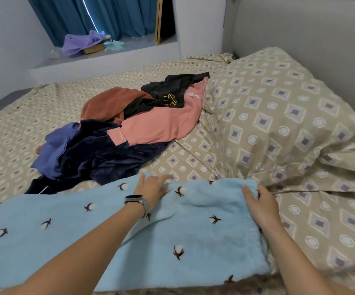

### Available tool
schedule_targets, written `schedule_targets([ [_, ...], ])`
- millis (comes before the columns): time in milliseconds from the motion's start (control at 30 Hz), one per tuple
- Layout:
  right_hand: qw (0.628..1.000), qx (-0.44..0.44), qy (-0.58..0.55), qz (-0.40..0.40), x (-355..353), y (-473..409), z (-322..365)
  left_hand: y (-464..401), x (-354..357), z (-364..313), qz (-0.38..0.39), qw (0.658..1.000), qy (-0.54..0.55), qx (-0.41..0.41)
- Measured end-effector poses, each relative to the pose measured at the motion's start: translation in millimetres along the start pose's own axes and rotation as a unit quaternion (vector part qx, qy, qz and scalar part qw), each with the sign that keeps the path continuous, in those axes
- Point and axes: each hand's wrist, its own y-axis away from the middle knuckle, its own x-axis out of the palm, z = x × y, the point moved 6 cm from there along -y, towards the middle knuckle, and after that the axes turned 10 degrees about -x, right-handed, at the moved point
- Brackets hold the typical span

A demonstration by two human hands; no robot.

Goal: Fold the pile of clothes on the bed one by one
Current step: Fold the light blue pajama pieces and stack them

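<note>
While the bed [34, 116] carries everything, we start with it: a broad mattress under a beige sheet printed with diamonds and rings, and a plump pillow [278, 116] in the same print at its right edge. Along the near edge lies the light blue garment [183, 237], thick fleece dotted with small dark sprigs, spread almost flat. Beyond it, toward the middle of the bed, sits the pile [117, 133]: navy plush, pink jersey, rust fleece, black and purple pieces, all crumpled. Our left hand [153, 188] rests flat on the far hem, fingers straight, gripping nothing. Our right hand [261, 205] pinches the right-hand corner of the blue garment, thumb on top. We judge the step is smoothing before the fold: keep the corner taut, sweep the flat palm outward, square the edges, since fleece bunches easily.
</note>
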Motion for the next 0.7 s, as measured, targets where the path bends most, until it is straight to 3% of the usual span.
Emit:
schedule_targets([
  [100,0.999,0.009,0.028,-0.043,-12.2,-3.3,-6.7,-14.7,-4.1,4.5,-0.015,0.998,-0.045,-0.035],
  [300,0.999,0.026,-0.007,-0.047,-16.9,-2.9,-13.9,-22.1,-14.9,5.7,-0.110,0.981,0.083,-0.134],
  [367,0.998,0.042,-0.042,0.003,-15.8,-2.2,-14.1,-5.5,-18.8,-17.6,-0.159,0.977,0.108,-0.095],
  [433,0.991,0.063,-0.058,0.104,-12.5,9.0,-10.2,19.8,-18.6,-52.4,-0.193,0.979,0.070,0.003],
  [533,0.982,0.029,-0.009,0.187,-7.6,39.8,-13.6,63.8,10.3,-95.1,-0.099,0.992,0.045,0.069],
  [633,0.971,-0.015,0.102,0.217,-6.3,59.2,-15.1,92.1,59.4,-117.3,-0.025,0.998,-0.011,0.053],
  [700,0.966,0.013,0.121,0.229,-13.1,57.0,-19.1,95.0,76.0,-125.5,-0.008,0.999,-0.036,0.034],
])
